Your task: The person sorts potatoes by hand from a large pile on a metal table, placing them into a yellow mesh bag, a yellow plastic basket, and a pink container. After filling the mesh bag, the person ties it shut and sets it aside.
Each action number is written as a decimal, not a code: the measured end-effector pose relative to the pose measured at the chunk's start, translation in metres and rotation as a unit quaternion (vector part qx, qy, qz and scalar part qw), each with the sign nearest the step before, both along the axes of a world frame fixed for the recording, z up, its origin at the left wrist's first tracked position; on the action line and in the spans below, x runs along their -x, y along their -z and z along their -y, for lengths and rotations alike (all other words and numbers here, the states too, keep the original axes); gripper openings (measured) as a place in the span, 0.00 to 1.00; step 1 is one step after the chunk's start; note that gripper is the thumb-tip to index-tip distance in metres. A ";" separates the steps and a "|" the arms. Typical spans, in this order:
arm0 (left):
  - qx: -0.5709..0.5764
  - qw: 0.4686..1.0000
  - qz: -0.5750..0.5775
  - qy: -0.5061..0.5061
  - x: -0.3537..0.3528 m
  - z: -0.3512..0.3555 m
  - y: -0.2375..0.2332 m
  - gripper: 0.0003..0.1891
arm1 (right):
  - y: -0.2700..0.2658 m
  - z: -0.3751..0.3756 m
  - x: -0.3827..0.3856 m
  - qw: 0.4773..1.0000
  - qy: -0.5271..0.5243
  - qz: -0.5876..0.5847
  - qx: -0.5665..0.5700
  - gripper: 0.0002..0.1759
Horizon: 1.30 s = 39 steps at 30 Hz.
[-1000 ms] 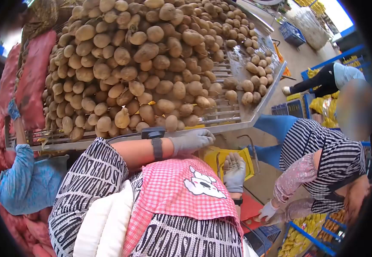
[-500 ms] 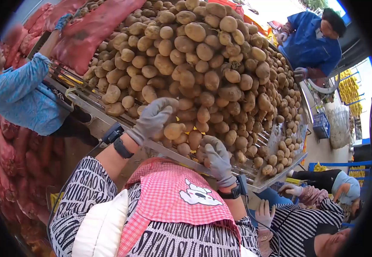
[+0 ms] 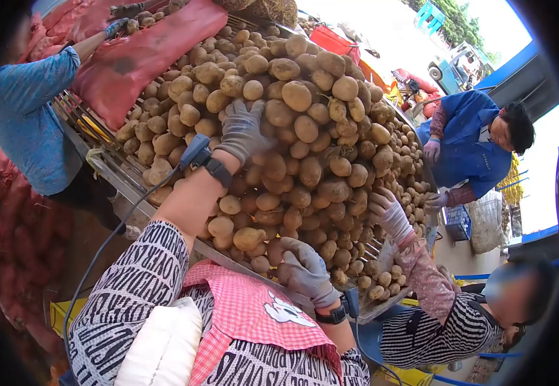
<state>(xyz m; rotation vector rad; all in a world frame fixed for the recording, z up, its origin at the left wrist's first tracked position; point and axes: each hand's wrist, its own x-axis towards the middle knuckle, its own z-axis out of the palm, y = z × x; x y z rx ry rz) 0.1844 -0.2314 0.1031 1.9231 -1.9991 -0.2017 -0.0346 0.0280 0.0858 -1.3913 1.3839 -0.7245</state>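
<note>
A large heap of brown potatoes (image 3: 305,128) covers the metal-barred sorting table in front of me. My left hand (image 3: 244,132), in a grey glove, reaches far up onto the heap. Its fingers are spread and rest over the potatoes, and the glove's edge is a little blurred. Close to the table's near edge is my right hand (image 3: 308,273), also gloved, beside the lowest potatoes. Its fingers are curled inward, and whatever may lie inside them is hidden.
A red mesh sack (image 3: 138,64) lies on the table at the upper left, beside a person in a blue patterned top (image 3: 35,122). Another person's gloved hand (image 3: 392,215) touches the heap on the right. A person in blue (image 3: 472,141) stands at the far side.
My left hand has moved up and away from me, from the near edge onto the heap. My right hand has shifted slightly left and down. The striped-top person's hand now reaches onto the potatoes.
</note>
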 end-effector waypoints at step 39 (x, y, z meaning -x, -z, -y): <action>-0.278 0.287 -0.901 0.166 -0.042 -0.081 0.023 0.41 | -0.016 0.047 0.003 0.674 -0.038 0.733 -0.082 0.44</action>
